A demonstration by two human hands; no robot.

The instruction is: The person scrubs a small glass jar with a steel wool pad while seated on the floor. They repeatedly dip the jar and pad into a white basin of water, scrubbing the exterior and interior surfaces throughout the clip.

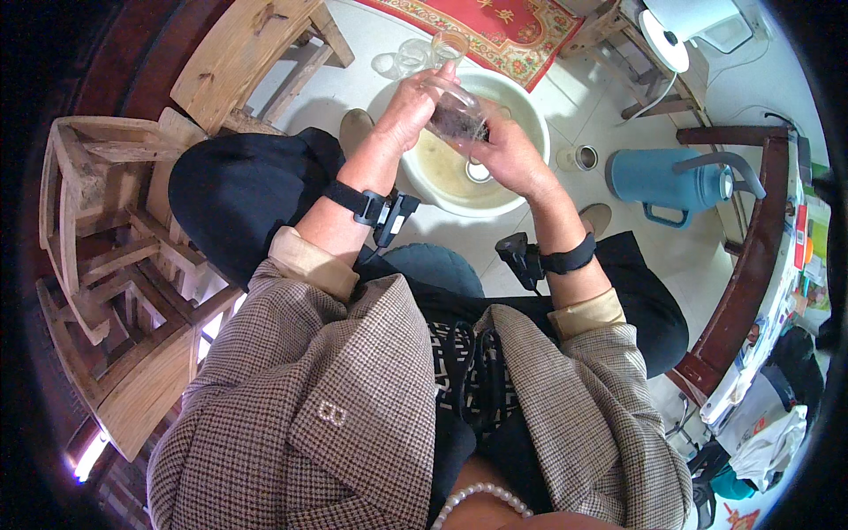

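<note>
My left hand [412,106] is wrapped around the closed end of a transparent glass or jar [457,109], tilted above a pale basin [544,142]. At the vessel's other end is my right hand [513,159], its fingers gripping near the mouth. Something dark shows at that end, too blurred to name. Cloudy yellowish water [434,162] fills the bottom of the basin. A round, light-coloured lid-like piece [478,171] lies in it below my right hand.
Beyond the basin stand transparent glasses [450,45] by a red patterned mat [510,26]. To the right are a metal-lined cup [585,158] and a blue thermos jug [666,179]. Wooden stools [238,59] crowd the left. A white lidded appliance [666,41] sits at upper right.
</note>
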